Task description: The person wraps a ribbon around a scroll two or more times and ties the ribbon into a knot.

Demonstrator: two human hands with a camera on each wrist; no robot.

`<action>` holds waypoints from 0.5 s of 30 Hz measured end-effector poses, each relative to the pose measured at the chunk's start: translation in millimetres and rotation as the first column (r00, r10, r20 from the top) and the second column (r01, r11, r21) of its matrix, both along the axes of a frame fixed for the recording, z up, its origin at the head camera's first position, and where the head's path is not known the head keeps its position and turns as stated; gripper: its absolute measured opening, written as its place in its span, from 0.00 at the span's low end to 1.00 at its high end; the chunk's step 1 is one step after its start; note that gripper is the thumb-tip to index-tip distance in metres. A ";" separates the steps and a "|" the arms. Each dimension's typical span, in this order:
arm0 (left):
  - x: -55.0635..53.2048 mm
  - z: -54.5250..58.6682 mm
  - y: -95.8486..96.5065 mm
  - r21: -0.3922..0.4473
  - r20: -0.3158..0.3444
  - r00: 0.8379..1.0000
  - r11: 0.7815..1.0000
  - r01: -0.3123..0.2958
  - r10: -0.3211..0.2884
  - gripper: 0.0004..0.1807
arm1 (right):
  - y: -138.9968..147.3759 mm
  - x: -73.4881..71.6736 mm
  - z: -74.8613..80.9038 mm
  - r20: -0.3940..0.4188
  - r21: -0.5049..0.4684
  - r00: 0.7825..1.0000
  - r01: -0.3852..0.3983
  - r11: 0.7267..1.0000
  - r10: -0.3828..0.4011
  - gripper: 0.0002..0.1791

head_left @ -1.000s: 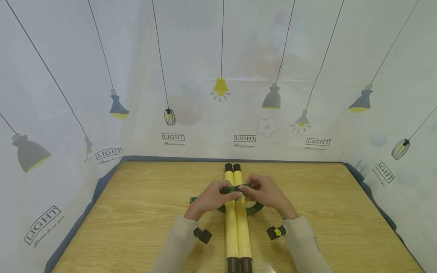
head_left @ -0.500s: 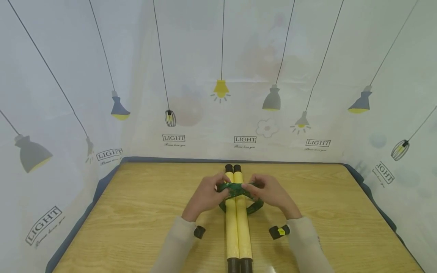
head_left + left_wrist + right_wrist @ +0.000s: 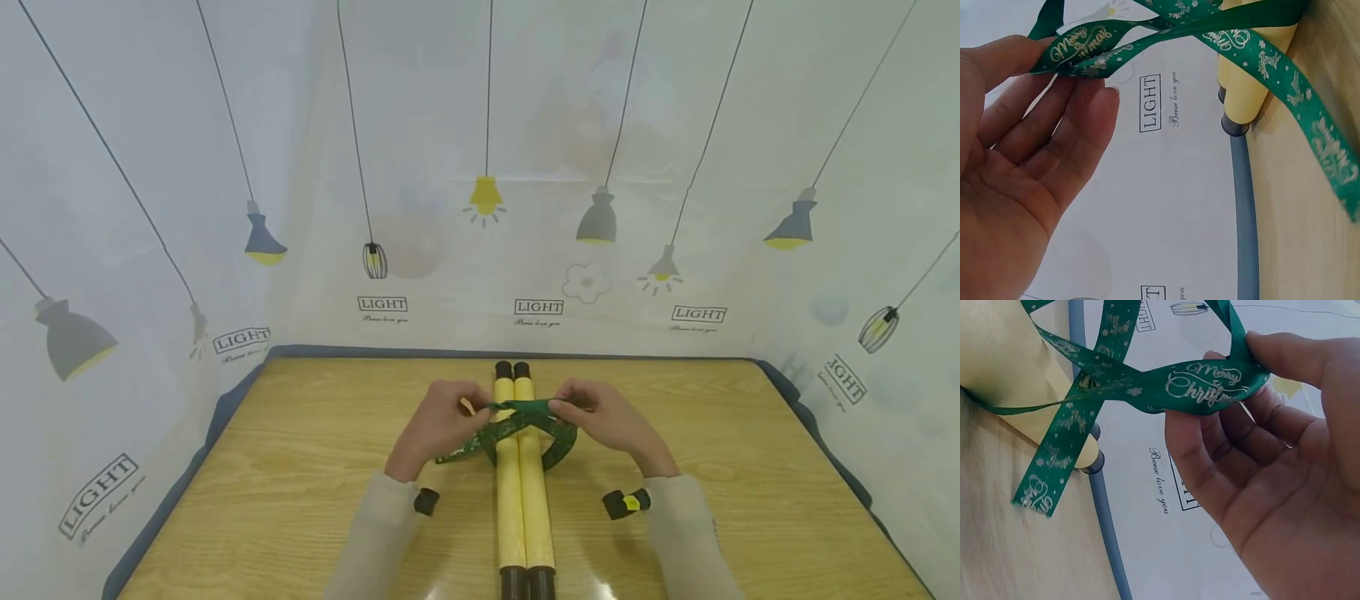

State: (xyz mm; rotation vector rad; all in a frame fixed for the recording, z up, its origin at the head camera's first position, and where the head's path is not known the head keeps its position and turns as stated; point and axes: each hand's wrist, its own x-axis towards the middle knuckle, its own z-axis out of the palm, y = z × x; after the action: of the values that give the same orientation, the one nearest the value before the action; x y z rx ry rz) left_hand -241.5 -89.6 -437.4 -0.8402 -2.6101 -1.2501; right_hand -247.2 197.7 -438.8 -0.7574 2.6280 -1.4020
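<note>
A green ribbon with silvery "Merry Christmas" print (image 3: 528,407) passes around two yellow tubes with dark end caps (image 3: 534,508), lying side by side lengthwise on the table. Above the tubes, the left hand (image 3: 442,421) pinches one folded length of it between thumb and fingers. Opposite, the right hand (image 3: 609,417) pinches another folded part, the lettering facing up in the right wrist view. Between the hands the ribbon strands cross. One loose tail (image 3: 1325,147) hangs down in the left wrist view, and a cut tail end (image 3: 1038,494) shows in the right wrist view.
The wood-grain table (image 3: 315,467) has a blue-grey edge along its back and sides. Behind it hangs a white backdrop (image 3: 450,108) printed with lamps and "LIGHT" labels. Dark wrist cameras (image 3: 626,502) sit at both cuffs.
Both hands have moved apart, the left one leftward and the right one slightly rightward, stretching the ribbon between them. A ribbon tail now shows below the left hand. The tubes stay in place.
</note>
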 end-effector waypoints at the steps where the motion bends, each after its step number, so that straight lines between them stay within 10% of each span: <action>1: -0.2 0.5 -1.6 -0.003 0.000 1.000 1.000 0.007 -0.007 0.05 | 0.7 0.5 0.8 0.002 0.003 1.000 0.007 1.000 -0.007 0.10; 15: -12.2 -0.2 -25.1 0.188 0.170 0.979 0.979 0.082 -0.115 0.08 | 21.1 1.3 4.7 -0.011 -0.010 1.000 0.028 1.000 -0.028 0.07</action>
State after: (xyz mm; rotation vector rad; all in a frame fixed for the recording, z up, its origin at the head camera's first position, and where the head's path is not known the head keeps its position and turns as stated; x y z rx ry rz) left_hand -253.7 -114.7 -437.5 -0.8709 -2.5632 -1.6336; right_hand -245.9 218.9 -434.1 -0.7346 2.6524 -1.4222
